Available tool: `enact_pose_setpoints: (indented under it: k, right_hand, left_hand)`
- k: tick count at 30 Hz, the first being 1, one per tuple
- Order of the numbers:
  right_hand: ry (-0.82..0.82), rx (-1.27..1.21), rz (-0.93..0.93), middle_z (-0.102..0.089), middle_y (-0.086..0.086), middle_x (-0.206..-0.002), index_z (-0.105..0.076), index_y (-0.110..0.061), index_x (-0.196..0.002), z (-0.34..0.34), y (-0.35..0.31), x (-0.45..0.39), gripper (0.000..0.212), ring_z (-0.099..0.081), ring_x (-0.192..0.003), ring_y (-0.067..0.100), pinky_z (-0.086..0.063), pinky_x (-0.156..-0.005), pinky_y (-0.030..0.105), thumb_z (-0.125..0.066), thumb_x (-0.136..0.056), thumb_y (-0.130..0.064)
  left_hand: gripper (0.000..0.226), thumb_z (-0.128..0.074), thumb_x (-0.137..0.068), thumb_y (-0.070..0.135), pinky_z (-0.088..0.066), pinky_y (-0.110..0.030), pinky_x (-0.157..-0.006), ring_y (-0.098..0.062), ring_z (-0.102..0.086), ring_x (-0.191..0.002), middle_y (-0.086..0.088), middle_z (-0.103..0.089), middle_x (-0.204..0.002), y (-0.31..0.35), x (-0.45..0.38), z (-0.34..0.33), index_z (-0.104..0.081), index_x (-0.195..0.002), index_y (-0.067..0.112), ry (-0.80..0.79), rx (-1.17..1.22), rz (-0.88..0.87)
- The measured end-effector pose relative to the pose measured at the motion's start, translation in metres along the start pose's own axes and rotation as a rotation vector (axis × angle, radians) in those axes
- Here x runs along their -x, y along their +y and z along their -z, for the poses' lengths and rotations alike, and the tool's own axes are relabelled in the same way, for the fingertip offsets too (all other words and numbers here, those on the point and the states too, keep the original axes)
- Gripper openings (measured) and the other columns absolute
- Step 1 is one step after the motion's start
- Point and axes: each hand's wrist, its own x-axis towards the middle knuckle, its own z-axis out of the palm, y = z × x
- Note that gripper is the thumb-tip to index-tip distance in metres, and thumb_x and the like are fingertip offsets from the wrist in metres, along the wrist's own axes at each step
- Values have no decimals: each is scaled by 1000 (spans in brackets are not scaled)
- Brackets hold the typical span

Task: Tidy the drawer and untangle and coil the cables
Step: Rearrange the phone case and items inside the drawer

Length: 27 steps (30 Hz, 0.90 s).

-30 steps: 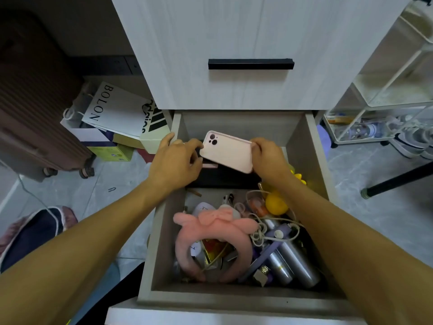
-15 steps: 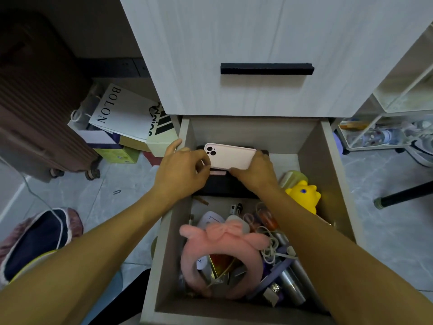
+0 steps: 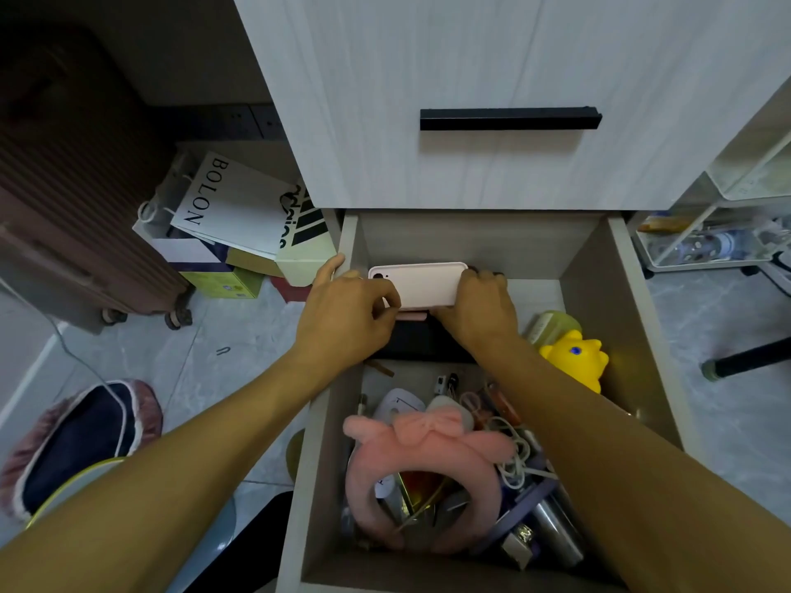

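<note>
The open drawer (image 3: 586,267) holds a jumble of things. At its back a pink phone (image 3: 421,284) lies on a black flat item (image 3: 421,342). My left hand (image 3: 346,314) grips the phone's left end, with a finger over the drawer's left wall. My right hand (image 3: 479,310) grips its right end. A tangled white cable (image 3: 515,460) lies at the front right beside a fluffy pink headband (image 3: 421,447). A yellow rubber toy (image 3: 575,357) sits against the right wall.
Silver tubes (image 3: 556,528) and small clutter fill the drawer's front. A shut drawer with a black handle (image 3: 509,119) is above. Paper bags and boxes (image 3: 231,207) and a suitcase (image 3: 64,207) stand left. A white wire rack (image 3: 727,233) stands on the right.
Both hands have carried the pink phone from above the drawer down and back onto the black item at the drawer's rear.
</note>
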Motion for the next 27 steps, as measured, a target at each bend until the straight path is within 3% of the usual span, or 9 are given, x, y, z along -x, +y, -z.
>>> enact_pose_setpoints:
  k: [7, 17, 22, 27]
  right_hand:
    - [11, -250, -174, -45, 17, -124, -50, -5, -125, -4, 1, -1, 72, -50, -114, 32, -47, -87, 37, -83, -70, -36]
    - [-8, -83, -172, -48, 17, -128, -48, -4, -128, 3, 6, -2, 78, -51, -116, 31, -46, -89, 39, -80, -72, -48]
    - [20, -50, -130, -55, 16, -121, -54, -6, -123, 1, 2, -4, 75, -57, -107, 30, -49, -82, 36, -81, -69, -50]
    - [-93, -190, -123, -55, 17, -120, -55, -4, -124, 6, 4, -7, 64, -57, -109, 32, -48, -85, 34, -82, -74, -33]
  left_hand:
    - [9, -65, -86, 23, -6, -30, -119, -14, -59, -83, 12, -61, -66, 0, -1, -1, -73, -90, 23, -2, -24, -10]
    - [8, -65, -86, 24, -6, -30, -119, -13, -60, -82, 9, -67, -69, -2, 0, -3, -72, -90, 24, 19, 3, -6]
    - [9, -65, -87, 24, -7, -31, -120, -14, -61, -84, 8, -68, -70, -3, -1, -3, -73, -91, 23, 15, -1, -3]
    - [12, -62, -88, 26, -7, -33, -120, -15, -60, -84, 6, -67, -71, -2, -1, -2, -73, -91, 23, -24, -76, -20]
